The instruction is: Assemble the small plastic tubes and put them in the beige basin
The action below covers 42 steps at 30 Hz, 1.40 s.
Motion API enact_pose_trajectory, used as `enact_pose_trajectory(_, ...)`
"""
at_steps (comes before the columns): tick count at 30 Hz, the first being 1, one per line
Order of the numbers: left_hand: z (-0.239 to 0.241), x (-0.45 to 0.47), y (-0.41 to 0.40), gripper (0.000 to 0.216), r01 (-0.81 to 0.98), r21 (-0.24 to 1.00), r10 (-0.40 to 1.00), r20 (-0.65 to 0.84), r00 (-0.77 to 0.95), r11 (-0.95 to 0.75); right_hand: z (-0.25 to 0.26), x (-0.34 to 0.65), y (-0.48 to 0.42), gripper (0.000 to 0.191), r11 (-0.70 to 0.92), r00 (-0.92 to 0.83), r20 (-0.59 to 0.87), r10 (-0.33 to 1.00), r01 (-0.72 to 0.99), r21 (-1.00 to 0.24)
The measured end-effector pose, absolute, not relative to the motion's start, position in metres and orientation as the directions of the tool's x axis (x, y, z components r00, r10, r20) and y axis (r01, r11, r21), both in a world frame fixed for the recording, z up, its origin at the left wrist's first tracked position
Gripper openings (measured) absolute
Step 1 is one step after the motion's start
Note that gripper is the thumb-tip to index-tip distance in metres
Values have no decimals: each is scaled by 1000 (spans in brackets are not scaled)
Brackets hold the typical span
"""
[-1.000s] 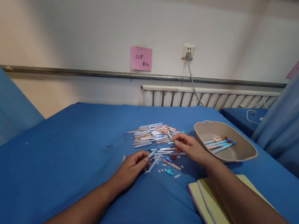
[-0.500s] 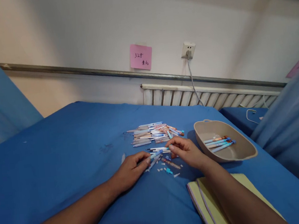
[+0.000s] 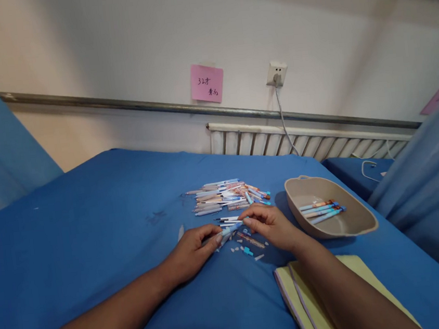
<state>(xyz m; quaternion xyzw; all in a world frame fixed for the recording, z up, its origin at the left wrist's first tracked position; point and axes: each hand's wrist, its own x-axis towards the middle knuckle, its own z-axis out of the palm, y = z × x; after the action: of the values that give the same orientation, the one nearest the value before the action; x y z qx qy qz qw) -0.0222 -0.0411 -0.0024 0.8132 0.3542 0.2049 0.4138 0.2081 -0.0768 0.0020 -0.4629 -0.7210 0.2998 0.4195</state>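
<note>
Blue pen [image 3: 232, 229], apparently, between low inward-turned hands [image 3: 195, 248] [image 3: 269, 226]

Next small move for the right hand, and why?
Probably a gentle push along the blue pen: the left hand holds one end, and the right hand is at the other. Whether it pinches a separate part is too small to tell.

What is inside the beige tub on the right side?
Several pens lie roughly side by side in the tub, with blue and orange parts showing. They cover part of its bottom, so whether anything small lies beneath cannot be seen.
</note>
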Motion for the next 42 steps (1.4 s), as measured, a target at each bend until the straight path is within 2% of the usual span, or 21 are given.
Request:
enact_pose_trajectory(4, -1, -21, -41, 28, 407, 839, 745, -4, 668, -360, -1, 204, -74, 23, 358, -180, 311, 933, 399, -844)
enact_pose_trajectory(13, -3, -18, -42, 28, 316, 941, 747, -121, 654, -123, -4, 197, -72, 29, 243, -107, 221, 969, 268, -932)
enact_pose_trajectory(20, -2, -18, -44, 28, 329, 932, 749, -108, 653, -153, -4, 196, -72, 34, 247, -100, 227, 969, 316, -916)
enact_pose_trajectory(29, -4, -17, -43, 33, 315, 945, 725, -155, 671, -88, -9, 195, -71, 46, 257, -65, 251, 966, 356, -898)
enact_pose_trajectory(31, -4, -17, -43, 33, 318, 945, 720, -164, 674, -82, -10, 195, -73, 52, 247, -91, 230, 969, 312, -918)
enact_pose_trajectory(34, -4, -17, -43, 33, 310, 947, 719, -158, 677, -83, -13, 192, -71, 65, 187, -121, 170, 978, 155, -970)
enact_pose_trajectory(38, 2, -15, -44, 32, 281, 951, 728, -101, 678, -130, -18, 189, -61, 80, 69, -19, 68, 997, 40, -997)
enact_pose_trajectory(40, 10, -12, -42, 34, 297, 938, 759, -62, 649, -178, -19, 190, -56, 82, 39, 39, 43, 998, 94, -995)
enact_pose_trajectory(42, 20, -5, -39, 35, 318, 926, 789, -36, 614, -205, -17, 191, -53, 78, 69, 61, 85, 994, 237, -969)
